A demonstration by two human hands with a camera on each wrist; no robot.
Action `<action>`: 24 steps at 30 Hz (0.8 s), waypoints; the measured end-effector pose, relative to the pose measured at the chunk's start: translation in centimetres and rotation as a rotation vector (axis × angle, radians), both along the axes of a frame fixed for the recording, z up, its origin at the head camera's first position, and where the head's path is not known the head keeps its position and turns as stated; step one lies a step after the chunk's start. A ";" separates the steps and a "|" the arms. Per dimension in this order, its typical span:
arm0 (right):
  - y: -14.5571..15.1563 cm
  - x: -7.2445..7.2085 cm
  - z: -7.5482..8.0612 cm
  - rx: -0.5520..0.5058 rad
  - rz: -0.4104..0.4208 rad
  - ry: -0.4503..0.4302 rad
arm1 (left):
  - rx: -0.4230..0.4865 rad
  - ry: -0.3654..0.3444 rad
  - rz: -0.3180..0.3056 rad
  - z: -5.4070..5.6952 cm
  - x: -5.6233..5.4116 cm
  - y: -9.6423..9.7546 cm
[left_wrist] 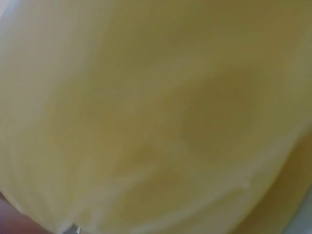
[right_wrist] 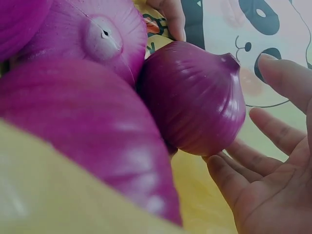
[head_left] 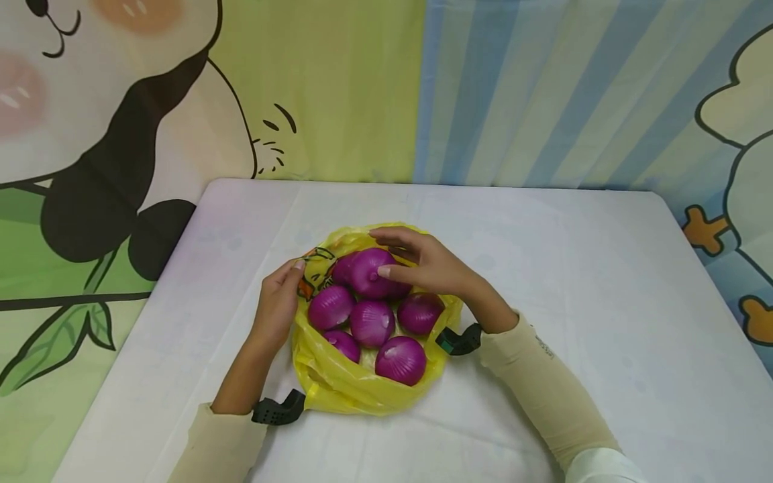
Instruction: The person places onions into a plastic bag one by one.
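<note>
A yellow plastic bag [head_left: 362,397] stands with its mouth wide, holding several purple onions [head_left: 372,323]. At its left rim my left hand [head_left: 273,305] pinches the printed edge between thumb and fingers. My right hand [head_left: 447,268] is over the far right side of the bag, beside the topmost onion [head_left: 367,268]. In the right wrist view its fingers [right_wrist: 229,183] are spread and extended by that onion [right_wrist: 195,100], a fingertip at its underside, while the thumb stays apart from it. Blurred yellow plastic [left_wrist: 156,97] fills the left wrist view.
The bag sits on a table with a white cover [head_left: 574,282]. Behind it hangs a cartoon-printed backdrop [head_left: 338,87] with a panda at the left and blue stripes at the right. Black wrist devices [head_left: 279,408] are on both forearms.
</note>
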State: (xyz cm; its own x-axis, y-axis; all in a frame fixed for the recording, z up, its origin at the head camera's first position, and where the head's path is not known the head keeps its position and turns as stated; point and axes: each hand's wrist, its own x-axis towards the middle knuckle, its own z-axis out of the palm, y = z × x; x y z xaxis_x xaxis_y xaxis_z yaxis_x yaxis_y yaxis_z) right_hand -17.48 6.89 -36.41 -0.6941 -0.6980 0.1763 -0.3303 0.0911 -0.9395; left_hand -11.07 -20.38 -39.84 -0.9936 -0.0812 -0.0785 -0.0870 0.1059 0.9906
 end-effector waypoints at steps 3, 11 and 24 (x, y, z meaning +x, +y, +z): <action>0.5 0.0 0.2 0.003 -0.013 0.024 | -0.011 0.004 0.006 0.0 0.0 -0.1; 2.9 0.3 0.1 0.006 -0.086 0.042 | -0.016 0.008 0.003 -0.1 -0.2 -0.4; 9.4 1.2 0.1 0.138 -0.284 0.073 | -0.181 0.036 0.029 0.3 0.3 -1.5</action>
State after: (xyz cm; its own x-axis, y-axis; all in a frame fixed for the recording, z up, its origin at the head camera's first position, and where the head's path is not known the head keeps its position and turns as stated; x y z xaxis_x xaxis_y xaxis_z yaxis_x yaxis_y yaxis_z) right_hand -16.25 16.34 -36.35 -0.8536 -0.4988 0.1502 -0.3395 0.3139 -0.8867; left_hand -10.76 -21.88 -39.51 -0.9925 -0.1196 -0.0242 -0.0571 0.2802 0.9582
